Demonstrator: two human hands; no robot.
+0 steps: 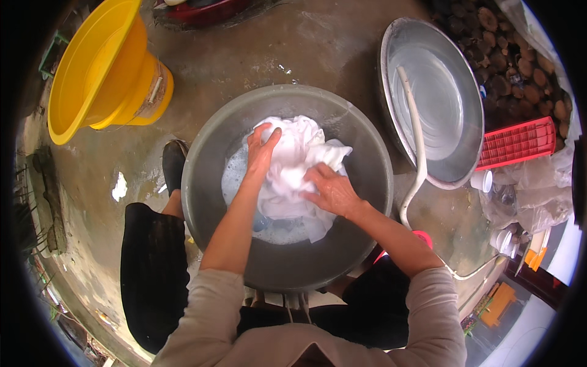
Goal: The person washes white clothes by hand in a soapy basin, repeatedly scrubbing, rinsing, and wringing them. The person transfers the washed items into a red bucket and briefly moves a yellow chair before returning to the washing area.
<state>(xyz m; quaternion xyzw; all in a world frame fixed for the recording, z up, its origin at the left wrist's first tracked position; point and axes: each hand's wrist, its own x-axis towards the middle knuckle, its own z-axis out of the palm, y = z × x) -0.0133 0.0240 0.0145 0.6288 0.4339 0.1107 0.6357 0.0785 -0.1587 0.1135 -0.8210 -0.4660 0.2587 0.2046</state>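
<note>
A large grey basin [293,270] stands on the floor between my legs, with foamy, soapy water [279,234] in its bottom. Bunched white cloth [293,137] lies wet in it, partly in the suds. My left hand [263,147] rests at the cloth's upper left edge, thumb and fingers spread around a fold; whether it grips the fold is unclear. Lower right, my right hand [331,189] has its bent fingers on the middle of the cloth, which is blurred there. Part of the cloth hangs down towards the near side of the basin.
Yellow tubs [103,69] stand upper left. At the right, a wide metal basin [426,110] holds water and the end of a pale hose [415,133]. Beyond it are a red plastic basket [518,143], stacked cut logs [527,69] and clear plastic bags [536,192]. The concrete floor is wet.
</note>
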